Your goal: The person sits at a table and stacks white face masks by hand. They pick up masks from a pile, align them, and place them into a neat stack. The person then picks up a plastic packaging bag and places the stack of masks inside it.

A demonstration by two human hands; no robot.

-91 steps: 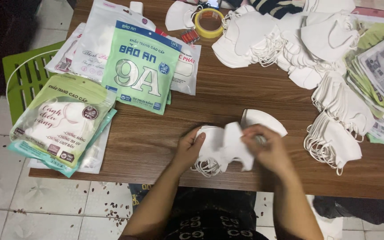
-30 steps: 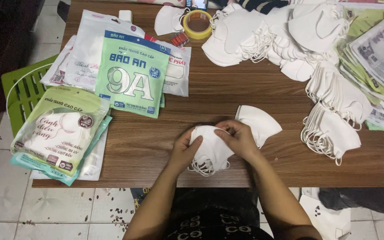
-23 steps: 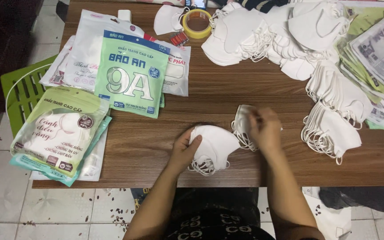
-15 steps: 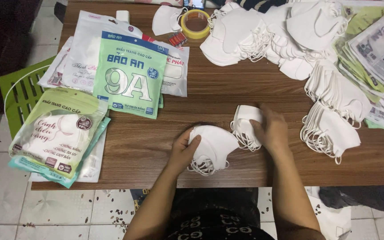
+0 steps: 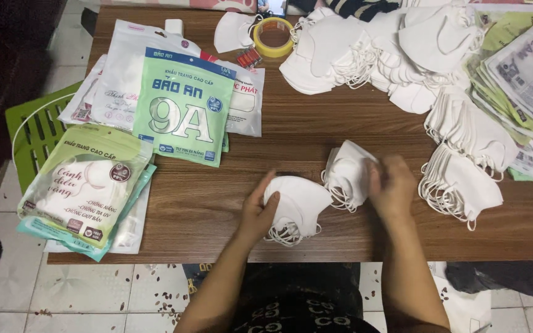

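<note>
Left hand (image 5: 259, 213) grasps a white mask stack (image 5: 297, 206); right hand (image 5: 393, 188) grasps another mask bundle (image 5: 348, 176).

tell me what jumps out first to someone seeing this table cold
The big heap of white face masks across the wooden table's far right. Near the front edge, the left hand rests on a small mask stack while the right hand grips a second stack. Green printed packets lie at the left.
</note>
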